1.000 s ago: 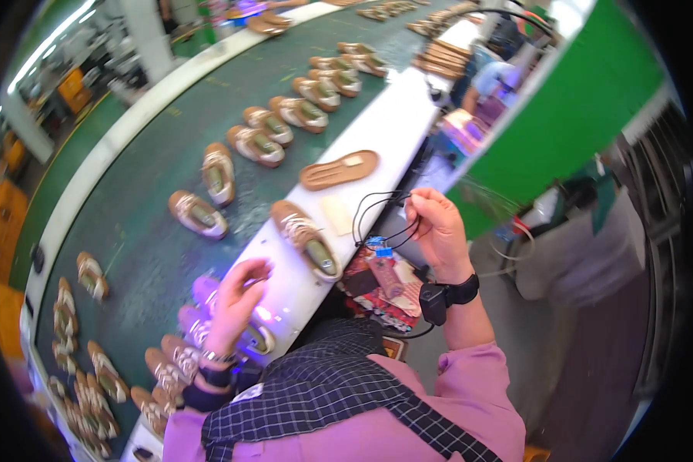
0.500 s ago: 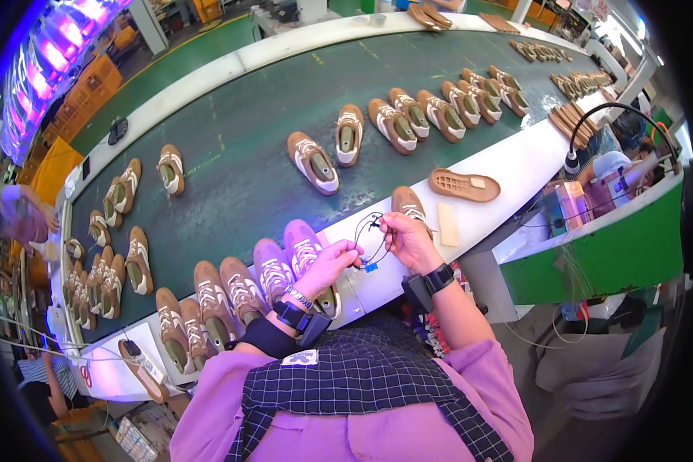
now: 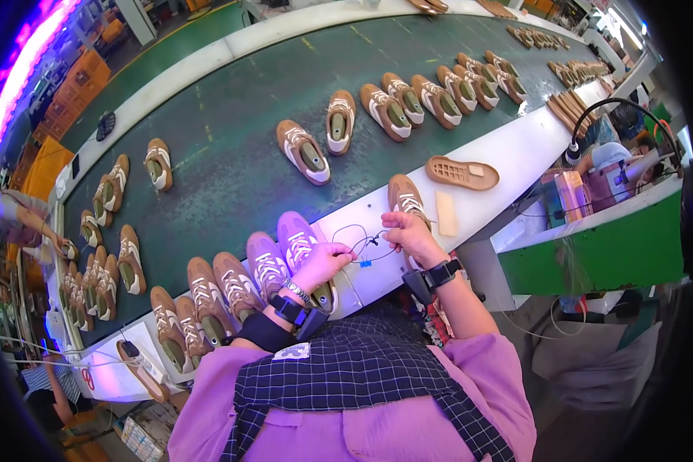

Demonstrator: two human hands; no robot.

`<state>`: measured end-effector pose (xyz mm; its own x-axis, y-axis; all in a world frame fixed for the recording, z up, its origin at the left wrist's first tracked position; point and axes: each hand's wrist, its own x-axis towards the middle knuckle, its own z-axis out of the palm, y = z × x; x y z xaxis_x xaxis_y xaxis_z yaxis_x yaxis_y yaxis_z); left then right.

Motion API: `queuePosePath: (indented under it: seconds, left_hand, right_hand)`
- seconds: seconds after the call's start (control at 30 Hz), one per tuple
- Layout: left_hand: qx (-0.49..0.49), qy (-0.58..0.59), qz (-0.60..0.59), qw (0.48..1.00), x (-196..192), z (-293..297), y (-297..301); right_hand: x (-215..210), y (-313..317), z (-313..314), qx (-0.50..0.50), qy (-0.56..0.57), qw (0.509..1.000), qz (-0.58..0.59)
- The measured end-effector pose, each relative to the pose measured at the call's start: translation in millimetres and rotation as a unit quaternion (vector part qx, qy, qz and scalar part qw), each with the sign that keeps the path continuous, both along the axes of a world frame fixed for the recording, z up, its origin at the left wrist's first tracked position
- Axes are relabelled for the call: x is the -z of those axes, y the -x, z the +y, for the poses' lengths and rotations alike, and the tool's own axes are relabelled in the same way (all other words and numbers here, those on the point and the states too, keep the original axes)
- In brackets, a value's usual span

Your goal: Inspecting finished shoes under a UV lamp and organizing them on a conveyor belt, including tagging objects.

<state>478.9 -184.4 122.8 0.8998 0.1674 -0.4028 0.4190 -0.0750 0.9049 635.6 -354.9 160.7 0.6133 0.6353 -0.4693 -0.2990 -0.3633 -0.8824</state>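
A thin black cable hangs in a loose loop between my hands, over the white ledge of the bench. It carries a small blue connector and a little black piece. My left hand pinches the cable at one side, just above a purple-lit sneaker. Fingertips of my right hand are closed on its other side, partly hiding it. Right beside that hand stands a brown sneaker with white laces.
Brown sneakers line the ledge to my left, and several more sit on the dark green conveyor. A brown sole and a beige strip lie to the right. Other people work at the far left and right.
My hands have spread slightly apart, and the cable loop between them has opened out. At the far left, a person has bent over and reached toward the sneakers.
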Motion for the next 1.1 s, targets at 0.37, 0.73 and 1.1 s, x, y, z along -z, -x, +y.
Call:
queuePosePath:
  seconds: [0.37, 0.73, 1.1]
  left_hand:
    - [0.001, 0.311, -0.204, 0.928, -70.7, 8.7, -4.7]
    - [-0.014, 0.145, -0.152, 0.978, -172.4, 38.2, -47.8]
    - [0.077, 0.056, -0.155, 0.983, -212.3, 28.8, -36.4]
  right_hand:
    - [-44.8, -9.7, 3.7, -0.094, 0.011, 0.995, -0.029]
    - [-100.7, -6.9, 73.3, -0.198, -0.183, 0.962, -0.037]
    - [-87.6, -12.0, 113.9, -0.136, -0.348, 0.896, 0.24]
